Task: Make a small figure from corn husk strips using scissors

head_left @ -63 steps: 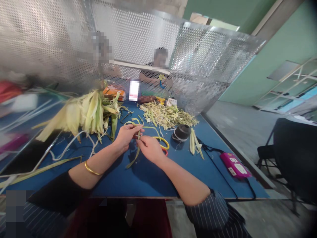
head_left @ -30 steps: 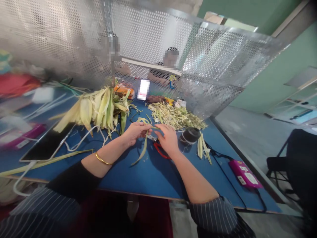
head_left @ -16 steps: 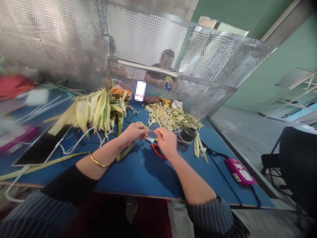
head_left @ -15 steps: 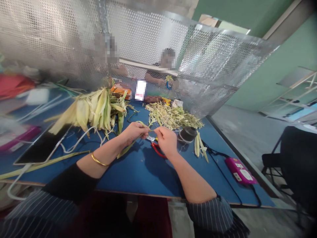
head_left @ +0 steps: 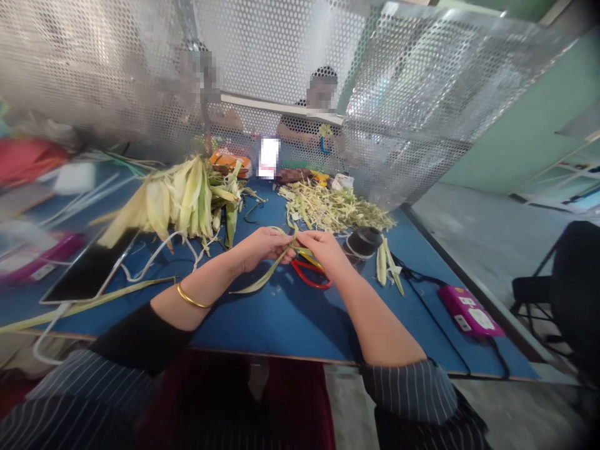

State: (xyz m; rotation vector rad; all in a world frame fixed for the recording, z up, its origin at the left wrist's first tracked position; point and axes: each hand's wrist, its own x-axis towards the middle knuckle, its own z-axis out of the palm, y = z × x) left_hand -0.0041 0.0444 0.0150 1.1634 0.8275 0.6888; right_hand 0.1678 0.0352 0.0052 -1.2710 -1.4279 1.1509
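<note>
1 green husk strip (head_left: pixel 270 272), pinched where it crosses by the left hand (head_left: pixel 260 246) and right hand (head_left: pixel 325 250) above the blue table (head_left: pixel 234 328), is judged light, limp and easily split, best gripped flat near that crossing.

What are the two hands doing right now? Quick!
Left hand: closed, holding the strip.
Right hand: fingers closed at the same strip, pinching it near the left fingertips.
</note>
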